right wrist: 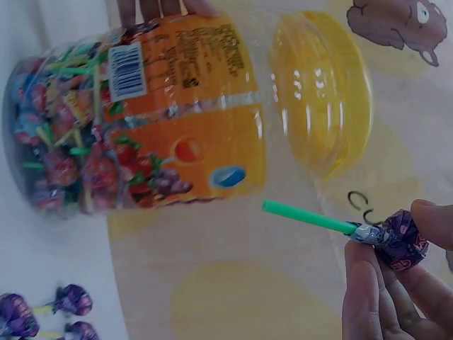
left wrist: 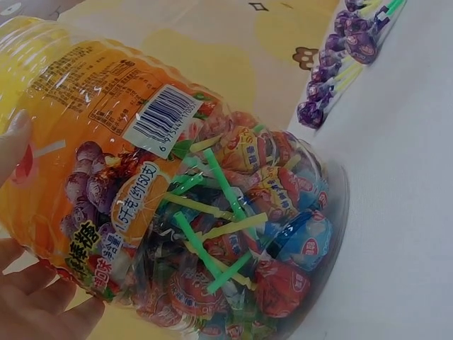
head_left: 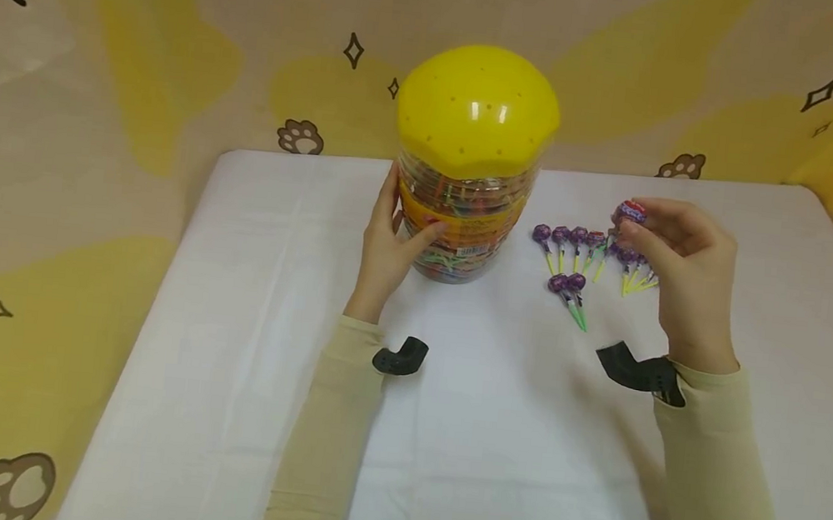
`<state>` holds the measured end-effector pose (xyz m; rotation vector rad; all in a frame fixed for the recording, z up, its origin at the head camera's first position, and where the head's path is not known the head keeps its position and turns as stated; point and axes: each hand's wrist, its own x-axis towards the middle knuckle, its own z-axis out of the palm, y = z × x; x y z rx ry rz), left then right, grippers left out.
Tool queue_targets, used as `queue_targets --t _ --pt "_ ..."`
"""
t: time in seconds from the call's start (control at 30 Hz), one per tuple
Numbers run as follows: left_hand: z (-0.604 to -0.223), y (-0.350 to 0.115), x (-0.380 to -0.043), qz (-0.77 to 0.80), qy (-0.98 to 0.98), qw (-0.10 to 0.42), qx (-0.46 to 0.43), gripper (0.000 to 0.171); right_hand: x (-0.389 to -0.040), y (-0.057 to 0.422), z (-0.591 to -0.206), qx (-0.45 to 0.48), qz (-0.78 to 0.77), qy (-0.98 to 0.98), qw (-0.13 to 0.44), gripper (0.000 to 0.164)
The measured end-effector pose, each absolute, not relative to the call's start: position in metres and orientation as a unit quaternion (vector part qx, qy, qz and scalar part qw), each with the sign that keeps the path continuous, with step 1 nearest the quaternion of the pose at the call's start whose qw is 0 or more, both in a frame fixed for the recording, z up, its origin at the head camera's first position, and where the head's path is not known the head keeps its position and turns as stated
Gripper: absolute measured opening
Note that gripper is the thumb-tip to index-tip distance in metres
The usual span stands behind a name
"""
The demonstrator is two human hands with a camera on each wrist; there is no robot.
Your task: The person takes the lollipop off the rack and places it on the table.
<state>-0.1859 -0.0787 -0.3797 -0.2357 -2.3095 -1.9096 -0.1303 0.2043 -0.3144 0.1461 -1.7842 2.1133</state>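
Note:
A clear plastic jar (head_left: 462, 252) with a domed yellow lid (head_left: 479, 107) stands upright on the white table, full of wrapped lollipops (left wrist: 283, 287). My left hand (head_left: 384, 261) grips the jar's left side, its thumb across the orange label (left wrist: 67, 106). To the right of the jar, my right hand (head_left: 698, 262) pinches a purple-wrapped lollipop (right wrist: 403, 244) by its candy head; the green stick points toward the jar in the right wrist view. Below that hand lie several purple lollipops (head_left: 578, 236) in a row, partly hidden by it. Two more with green sticks (head_left: 579, 313) lie in front.
The table's white cover (head_left: 475, 433) runs under everything. Behind and to the left hangs a beige and yellow cloth (head_left: 256, 44) with paw prints. Black wrist mounts (head_left: 401, 357) stick out from both sleeves.

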Motion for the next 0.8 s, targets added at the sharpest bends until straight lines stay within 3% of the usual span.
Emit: queue_targets --t 0.33,0.57,0.8 --pt "-0.38 -0.076 -0.187 -0.634 -0.766 0.068 -0.087 0.09 -0.13 0.253 -0.367 -0.063 0.725 -0.678 0.1 0.01" --pt "-0.381 -0.078 -0.187 -0.638 -0.762 0.067 -0.085 0.089 -0.14 0.269 -0.396 -0.06 0.621 -0.782 0.002 0.01" --pt "-0.38 -0.079 -0.185 -0.644 -0.758 0.062 -0.083 0.091 -0.144 0.267 -0.406 -0.078 0.503 -0.861 -0.01 0.041"
